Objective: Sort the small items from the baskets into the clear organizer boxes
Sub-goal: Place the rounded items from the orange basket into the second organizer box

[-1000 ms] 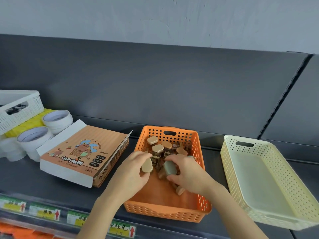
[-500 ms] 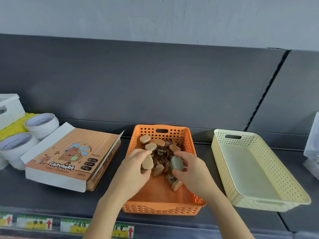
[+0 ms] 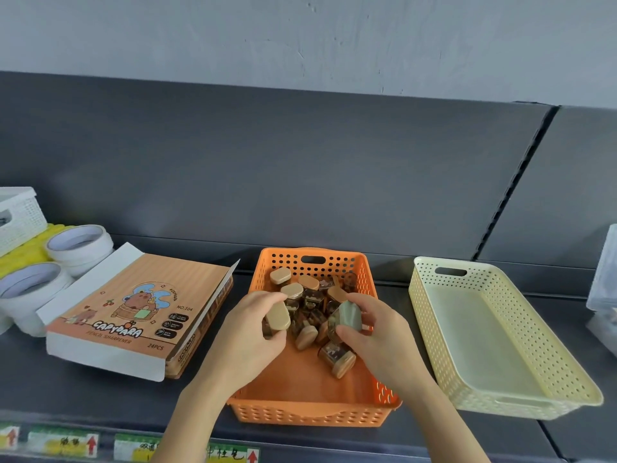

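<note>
Grey wall [image 3: 300, 38] above dark shelf back panel [image 3: 267, 168]; dark shelf [image 3: 66, 389].

The tan-lidded sharpener [image 3: 277, 316] in the left hand [image 3: 248, 339] and the grey-lidded sharpener [image 3: 347, 317] in the right hand [image 3: 380, 339] are partly covered by fingers. Right of that hand, the clear organizer box [image 3: 603, 289] is cut by the edge. Shelf labels [image 3: 63, 444] below the wrists are blurred.

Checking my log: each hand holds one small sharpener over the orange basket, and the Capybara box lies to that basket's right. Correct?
Not quite. The head view shows the Capybara box lying to the left of the orange basket, not its right. The rest of your note is correct: the left hand and the right hand each hold one small sharpener over that basket.
</note>
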A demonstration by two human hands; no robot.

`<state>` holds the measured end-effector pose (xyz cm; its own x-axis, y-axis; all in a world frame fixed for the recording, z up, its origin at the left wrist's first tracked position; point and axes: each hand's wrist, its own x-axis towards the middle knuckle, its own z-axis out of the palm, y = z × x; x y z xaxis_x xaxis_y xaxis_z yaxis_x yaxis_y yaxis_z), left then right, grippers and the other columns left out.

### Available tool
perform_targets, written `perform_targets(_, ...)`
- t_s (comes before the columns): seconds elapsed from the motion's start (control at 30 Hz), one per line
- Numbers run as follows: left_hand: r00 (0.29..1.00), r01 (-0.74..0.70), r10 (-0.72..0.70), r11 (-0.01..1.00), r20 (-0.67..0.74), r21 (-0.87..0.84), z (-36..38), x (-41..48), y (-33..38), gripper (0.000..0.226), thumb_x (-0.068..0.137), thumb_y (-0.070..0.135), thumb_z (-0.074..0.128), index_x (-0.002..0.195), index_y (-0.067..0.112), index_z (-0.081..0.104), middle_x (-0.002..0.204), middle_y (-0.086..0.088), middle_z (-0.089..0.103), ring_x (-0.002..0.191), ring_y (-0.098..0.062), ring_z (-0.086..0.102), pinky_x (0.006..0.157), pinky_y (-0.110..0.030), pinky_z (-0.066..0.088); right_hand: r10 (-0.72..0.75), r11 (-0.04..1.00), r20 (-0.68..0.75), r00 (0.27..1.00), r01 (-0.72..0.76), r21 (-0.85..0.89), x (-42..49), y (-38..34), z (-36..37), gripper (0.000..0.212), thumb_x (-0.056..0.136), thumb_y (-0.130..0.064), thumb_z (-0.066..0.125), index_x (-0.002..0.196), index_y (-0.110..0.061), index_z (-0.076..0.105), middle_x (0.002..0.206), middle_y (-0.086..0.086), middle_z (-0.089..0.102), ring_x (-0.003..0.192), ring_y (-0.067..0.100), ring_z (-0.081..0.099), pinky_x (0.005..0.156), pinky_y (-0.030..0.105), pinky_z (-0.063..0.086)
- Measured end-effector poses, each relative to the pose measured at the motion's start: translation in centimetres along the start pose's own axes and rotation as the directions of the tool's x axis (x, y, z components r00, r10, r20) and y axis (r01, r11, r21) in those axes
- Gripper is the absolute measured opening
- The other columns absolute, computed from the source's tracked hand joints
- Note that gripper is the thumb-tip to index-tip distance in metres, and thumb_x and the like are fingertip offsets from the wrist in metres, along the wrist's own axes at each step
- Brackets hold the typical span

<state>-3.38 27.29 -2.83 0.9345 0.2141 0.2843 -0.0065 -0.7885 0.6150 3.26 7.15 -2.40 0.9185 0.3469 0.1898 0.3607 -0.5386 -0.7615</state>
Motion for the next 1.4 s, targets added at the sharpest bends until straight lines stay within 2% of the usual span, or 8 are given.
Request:
perform_targets(0.3, 0.997, -0.058, 0.059, 0.998, 0.052, -0.034, 0.7, 0.6, 2.3, 0.052, 0.083, 0.019, 0.069, 0.131, 0.032, 0.050, 0.136, 0.014, 0.046, 0.120, 0.000, 0.041, 0.101, -0.021, 0.039, 0.033, 0.999, -0.057, 0.998, -0.035, -0.023, -0.7, -0.4, -0.9, 0.051, 0.083, -0.026, 0.070, 0.129, -0.036, 0.049, 0.115, -0.023, 0.048, 0.097, -0.005, 0.049, 0.068, 0.003, 0.040)
perform_targets(0.47, 0.983, -0.147, 0.147, 0.989, 0.108, -0.006, 1.5, 1.4, 3.6, 0.054, 0.085, 0.016, 0.067, 0.134, 0.031, 0.048, 0.139, 0.015, 0.042, 0.121, 0.004, 0.037, 0.091, -0.002, 0.028, 0.052, 0.997, -0.155, 0.987, -0.061, -0.054, -1.6, -0.3, -2.3, 0.054, 0.080, -0.024, 0.072, 0.129, -0.031, 0.052, 0.118, -0.015, 0.055, 0.102, 0.004, 0.055, 0.085, 0.019, 0.050)
perform_targets(0.63, 0.956, -0.246, 0.250, 0.968, 0.153, -0.043, 3.2, 2.2, 7.0, 0.053, 0.086, 0.016, 0.067, 0.134, 0.028, 0.048, 0.138, 0.013, 0.045, 0.124, -0.003, 0.040, 0.095, -0.012, 0.030, 0.070, 0.995, -0.243, 0.967, -0.087, -0.058, -3.5, 0.2, -5.5, 0.053, 0.079, -0.017, 0.073, 0.129, -0.024, 0.054, 0.117, -0.012, 0.055, 0.102, 0.006, 0.056, 0.084, 0.020, 0.051)
perform_targets(0.77, 0.908, -0.344, 0.357, 0.934, 0.221, -0.094, 5.5, 1.8, 10.8, 0.053, 0.085, 0.018, 0.067, 0.134, 0.029, 0.049, 0.135, 0.015, 0.045, 0.110, 0.005, 0.039, 0.091, -0.008, 0.031, 0.149, 0.983, -0.338, 0.929, -0.177, -0.054, -6.1, 1.9, -9.4, 0.053, 0.081, -0.015, 0.071, 0.130, -0.023, 0.053, 0.114, -0.014, 0.051, 0.099, 0.003, 0.052, 0.076, 0.005, 0.047)
perform_targets(0.9, 0.851, -0.435, 0.453, 0.892, 0.267, -0.125, 7.8, 1.6, 14.6, 0.052, 0.084, 0.019, 0.068, 0.132, 0.026, 0.051, 0.131, 0.014, 0.048, 0.114, 0.002, 0.044, 0.095, -0.011, 0.032, 0.221, 0.968, -0.399, 0.890, -0.250, -0.020, -8.6, 3.7, -13.1, 0.053, 0.081, -0.015, 0.072, 0.130, -0.023, 0.053, 0.116, -0.012, 0.053, 0.104, 0.008, 0.055, 0.088, 0.019, 0.051)
perform_targets(1.2, 0.732, -0.514, 0.574, 0.819, 0.368, -0.255, 17.1, -2.1, 27.6, 0.047, 0.083, 0.021, 0.071, 0.127, 0.027, 0.054, 0.119, 0.021, 0.048, 0.107, 0.004, 0.046, 0.095, -0.008, 0.035, 0.307, 0.935, -0.477, 0.823, -0.356, -0.012, -17.8, 11.5, -24.5, 0.056, 0.079, -0.019, 0.074, 0.131, -0.024, 0.053, 0.121, -0.007, 0.056, 0.097, 0.008, 0.061, 0.086, 0.020, 0.049)
perform_targets(1.3, 0.683, -0.561, 0.618, 0.785, 0.389, -0.262, 20.7, -3.8, 32.0, 0.050, 0.083, 0.020, 0.071, 0.129, 0.027, 0.053, 0.122, 0.020, 0.049, 0.105, 0.008, 0.043, 0.085, 0.005, 0.027, 0.329, 0.920, -0.499, 0.802, -0.391, -0.023, -21.2, 14.5, -28.4, 0.056, 0.080, -0.020, 0.074, 0.131, -0.025, 0.052, 0.118, -0.008, 0.056, 0.096, 0.008, 0.060, 0.081, 0.015, 0.047)
perform_targets(1.4, 0.660, -0.559, 0.629, 0.776, 0.410, -0.291, 24.3, -5.4, 35.8, 0.050, 0.082, 0.017, 0.071, 0.128, 0.028, 0.054, 0.120, 0.020, 0.050, 0.103, 0.006, 0.046, 0.082, 0.005, 0.028, 0.355, 0.900, -0.504, 0.787, -0.434, -0.044, -24.4, 17.4, -31.8, 0.055, 0.080, -0.020, 0.074, 0.131, -0.025, 0.052, 0.118, -0.010, 0.054, 0.101, 0.009, 0.057, 0.085, 0.019, 0.048)
